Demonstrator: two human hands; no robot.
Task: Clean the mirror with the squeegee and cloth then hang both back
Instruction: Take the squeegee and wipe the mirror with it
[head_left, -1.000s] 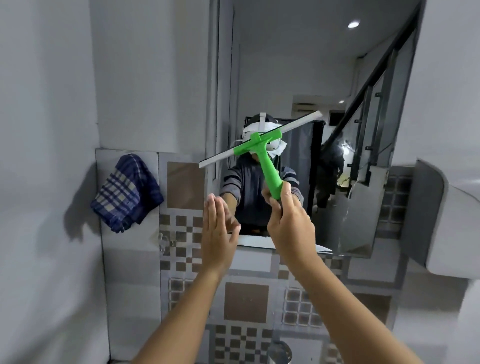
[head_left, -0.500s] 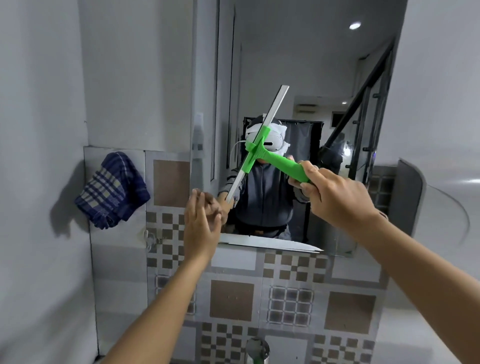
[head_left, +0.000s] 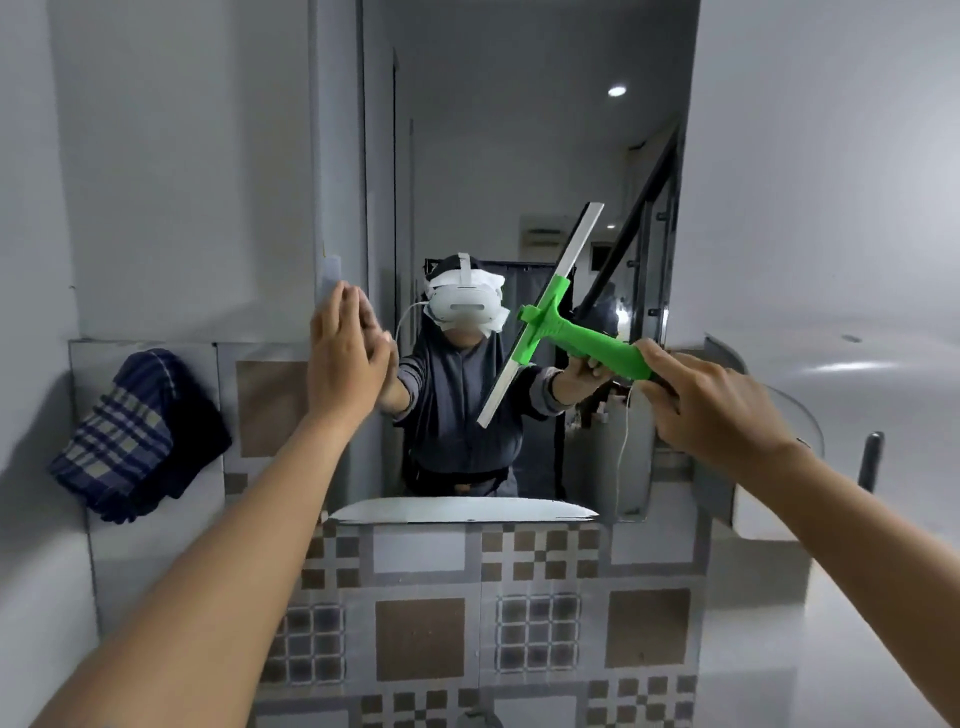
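Your right hand (head_left: 711, 410) is wrapped around the end of the green handle of the squeegee (head_left: 550, 317), fingers curled over the top of it. From that grip the handle runs up and to the left, away from your knuckles, to the crosspiece, and the long pale blade crosses it on a steep slant: its upper end stands well above and a little left of your fist, its lower end hangs down to the left at about the height of your knuckles. The blade lies in front of the mirror (head_left: 519, 156); you cannot tell from this view whether its edge is touching the glass.

Your left hand (head_left: 345, 358) is well to the left of the grip, across the blade from it, with flat, straight fingers held together and nothing in it. It is raised at the left edge of the mirror, palm toward the glass, and its reflection meets it there.

Farther left again, past the flat hand and lower than both hands, the blue checked cloth (head_left: 135, 441) hangs bunched on the wall, well apart from the squeegee and from either hand. Below the mirror and below your grip runs the patterned tile wall (head_left: 421, 639).
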